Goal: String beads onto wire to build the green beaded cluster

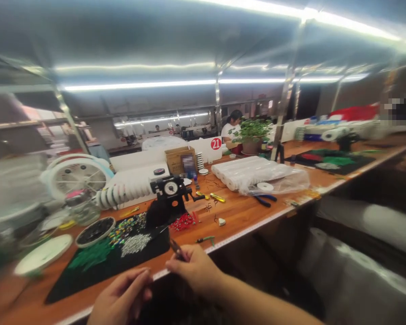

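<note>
At the bench's front edge, my right hand (198,271) is closed round a small dark tool (178,250) with a pointed end; its exact kind does not show. Close by on the left, my left hand (123,295) has its thumb and fingers pressed together, and anything between them is hidden. Just beyond both hands lies a black mat (155,246). On it are a heap of small silver pieces (135,244), green pieces (91,256) and mixed coloured pieces (123,230). Small red pieces (183,221) lie at the mat's right.
A black hand-cranked device with a dial (171,187) carries white reels (122,192). A bowl of black pieces (96,231) and a white lid (43,255) stand left. Rightward are wrapped white rolls (246,171), pliers (265,200) and a potted plant (252,135). Another person (230,126) sits beyond.
</note>
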Available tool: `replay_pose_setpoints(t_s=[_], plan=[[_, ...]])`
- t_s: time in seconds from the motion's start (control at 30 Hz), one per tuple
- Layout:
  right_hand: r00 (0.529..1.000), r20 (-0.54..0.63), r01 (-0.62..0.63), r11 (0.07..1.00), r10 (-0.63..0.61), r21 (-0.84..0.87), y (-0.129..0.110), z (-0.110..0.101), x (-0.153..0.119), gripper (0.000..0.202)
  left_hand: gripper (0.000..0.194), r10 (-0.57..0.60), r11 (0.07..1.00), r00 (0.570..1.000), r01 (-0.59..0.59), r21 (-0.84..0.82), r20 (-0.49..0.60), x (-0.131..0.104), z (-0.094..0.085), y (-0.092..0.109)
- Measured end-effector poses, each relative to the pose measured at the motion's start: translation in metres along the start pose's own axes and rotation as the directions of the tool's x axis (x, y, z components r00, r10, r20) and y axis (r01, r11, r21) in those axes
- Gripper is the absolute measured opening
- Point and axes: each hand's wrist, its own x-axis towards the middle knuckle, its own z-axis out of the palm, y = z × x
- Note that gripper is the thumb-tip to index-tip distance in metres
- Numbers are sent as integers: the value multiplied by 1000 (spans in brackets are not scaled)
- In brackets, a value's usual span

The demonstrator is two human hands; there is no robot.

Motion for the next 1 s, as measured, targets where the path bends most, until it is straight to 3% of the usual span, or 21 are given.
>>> replay_pose_setpoints(t_s=[0.13, 0.23, 0.3, 0.43, 0.53, 0.67, 0.77, 0.83, 1.0], plan=[[996, -43, 76, 995, -80, -70, -6, -3, -8, 33, 28, 76, 996, 997, -74, 56, -21, -8, 8, -2], [988, -52, 135, 978, -145, -161, -7, -4, -11, 34, 20, 106, 992, 993, -102, -71, 46, -11, 14, -2], [984, -44, 159, 964, -172, -214, -5, -4, -12, 33, 13, 60, 965, 993, -33, -261, 97, -12, 17, -1], [985, -24, 159, 952, -171, -260, -1, -4, -13, 30, 11, -53, 808, 978, 160, -568, 200, -16, 19, 2], [984, -31, 162, 948, -177, -274, -3, -4, -14, 32, 13, -45, 749, 966, 202, -631, 256, -17, 19, 1], [962, -137, 192, 944, -234, -268, -7, -2, -23, 34, 13, 2, 745, 971, 157, -649, 238, -16, 19, -3], [998, -51, 21, 995, -26, -98, -3, 5, -34, 49, 11, 38, 743, 975, 118, -658, 218, -16, 20, -6], [994, 31, -104, 994, 104, -17, 2, 12, -40, 56, 13, 54, 729, 972, 118, -674, 229, -17, 20, -6], [987, -4, -159, 986, 160, 43, 12, 23, -43, 57, 19, 108, 688, 950, 142, -712, 293, -18, 20, -8]])
